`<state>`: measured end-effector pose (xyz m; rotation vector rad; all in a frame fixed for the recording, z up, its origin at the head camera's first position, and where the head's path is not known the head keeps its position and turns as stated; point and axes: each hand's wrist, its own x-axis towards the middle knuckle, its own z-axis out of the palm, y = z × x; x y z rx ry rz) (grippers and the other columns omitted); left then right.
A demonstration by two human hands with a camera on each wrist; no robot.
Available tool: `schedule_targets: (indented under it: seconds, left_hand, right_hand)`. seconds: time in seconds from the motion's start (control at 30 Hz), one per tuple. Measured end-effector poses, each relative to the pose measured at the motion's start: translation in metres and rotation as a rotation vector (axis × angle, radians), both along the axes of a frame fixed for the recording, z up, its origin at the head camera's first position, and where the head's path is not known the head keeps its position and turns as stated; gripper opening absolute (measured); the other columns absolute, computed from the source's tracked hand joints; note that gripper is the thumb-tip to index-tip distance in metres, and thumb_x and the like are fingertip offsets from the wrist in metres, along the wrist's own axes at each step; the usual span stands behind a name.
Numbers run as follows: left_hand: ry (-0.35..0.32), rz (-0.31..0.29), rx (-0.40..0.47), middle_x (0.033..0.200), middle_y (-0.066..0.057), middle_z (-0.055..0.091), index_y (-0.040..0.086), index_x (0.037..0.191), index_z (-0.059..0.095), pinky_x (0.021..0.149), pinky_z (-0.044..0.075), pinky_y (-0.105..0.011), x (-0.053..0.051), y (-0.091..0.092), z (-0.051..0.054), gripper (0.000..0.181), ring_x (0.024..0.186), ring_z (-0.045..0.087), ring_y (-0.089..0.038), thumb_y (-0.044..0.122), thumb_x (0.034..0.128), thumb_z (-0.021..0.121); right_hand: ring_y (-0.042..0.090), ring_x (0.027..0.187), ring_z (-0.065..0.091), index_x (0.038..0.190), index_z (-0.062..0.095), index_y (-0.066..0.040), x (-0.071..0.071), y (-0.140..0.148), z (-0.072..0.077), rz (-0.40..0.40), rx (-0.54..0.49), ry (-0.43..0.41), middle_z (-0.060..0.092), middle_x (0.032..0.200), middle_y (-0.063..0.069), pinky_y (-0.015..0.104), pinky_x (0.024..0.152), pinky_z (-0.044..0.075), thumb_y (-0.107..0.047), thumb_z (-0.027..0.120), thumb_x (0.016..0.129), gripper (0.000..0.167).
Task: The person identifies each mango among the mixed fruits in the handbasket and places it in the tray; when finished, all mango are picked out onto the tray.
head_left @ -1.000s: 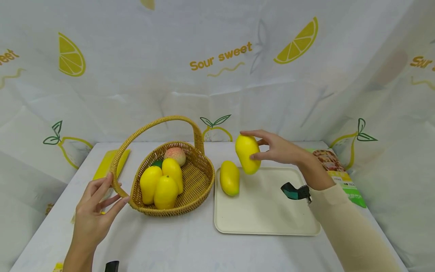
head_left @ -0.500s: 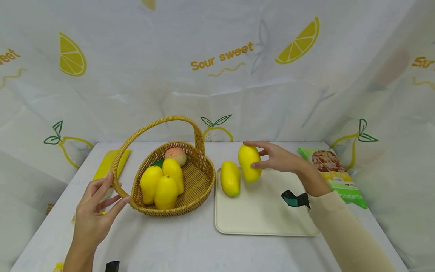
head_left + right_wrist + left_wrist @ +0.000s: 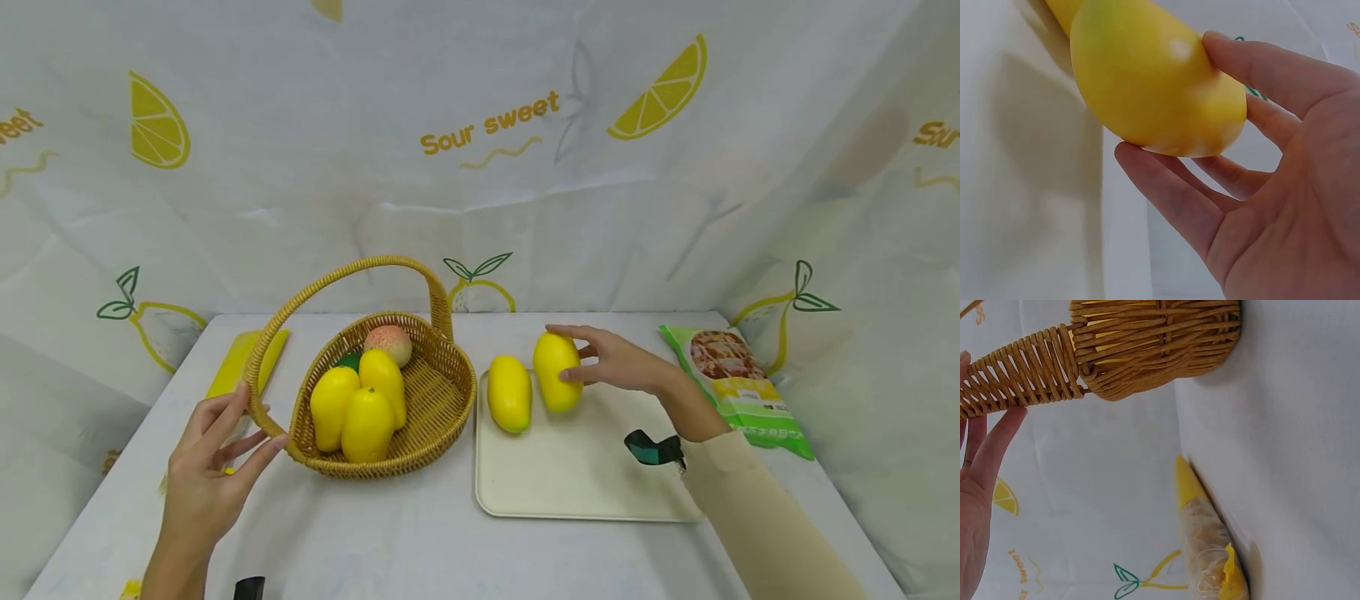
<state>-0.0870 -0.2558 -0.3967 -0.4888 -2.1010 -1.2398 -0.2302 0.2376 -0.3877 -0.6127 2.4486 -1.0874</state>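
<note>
In the head view my right hand (image 3: pixel 618 360) grips a yellow mango (image 3: pixel 557 372) between thumb and fingers, over the back of the cream tray (image 3: pixel 585 483). The right wrist view shows that mango (image 3: pixel 1141 81) tilted, with a shadow on the tray beneath it. Another mango (image 3: pixel 509 393) lies on the tray's left end, close beside the held one. My left hand (image 3: pixel 202 475) pinches the handle (image 3: pixel 262 350) of the wicker basket (image 3: pixel 435 392) at its left side. Several mangoes (image 3: pixel 367 425), a peach (image 3: pixel 388 344) and a mostly hidden green thing (image 3: pixel 349 360) are in the basket.
A green food bag (image 3: pixel 738 387) lies to the right of the tray. Left of the basket lies a yellow and clear package (image 3: pixel 243 367), also seen as a package (image 3: pixel 1207 544) in the left wrist view. A patterned curtain (image 3: pixel 480 208) closes off the back and sides.
My right hand has lowered the mango toward the tray and moved it slightly right, near the other mango. The left hand and the basket have stayed in place.
</note>
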Motion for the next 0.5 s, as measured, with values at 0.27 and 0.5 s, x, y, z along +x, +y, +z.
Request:
schedule_targets:
  seconds: [0.27,0.5]
  left_hand:
    - [0.041,-0.026,0.005,0.132,0.01,0.054,-0.011,0.143,0.048,0.087,0.057,-0.007,-0.004,-0.002,-0.004,0.082,0.119,0.057,-0.002,0.037,0.0815,0.074]
    - [0.049,-0.029,0.01,0.132,0.009,0.055,-0.011,0.142,0.048,0.087,0.057,-0.006,-0.005,-0.002,-0.006,0.082,0.119,0.057,-0.003,0.038,0.0819,0.074]
  right_hand:
    - [0.045,0.135,0.051,0.161,0.031,-0.012,0.0,0.003,-0.016,-0.01,-0.028,-0.088,0.034,0.163,0.02,0.048,0.1,0.063,-0.027,0.07,0.098,0.075]
    - [0.037,0.127,0.059,0.162,0.028,-0.011,0.0,0.003,-0.025,-0.019,-0.056,-0.157,0.041,0.156,0.023,0.047,0.098,0.064,-0.027,0.068,0.099,0.076]
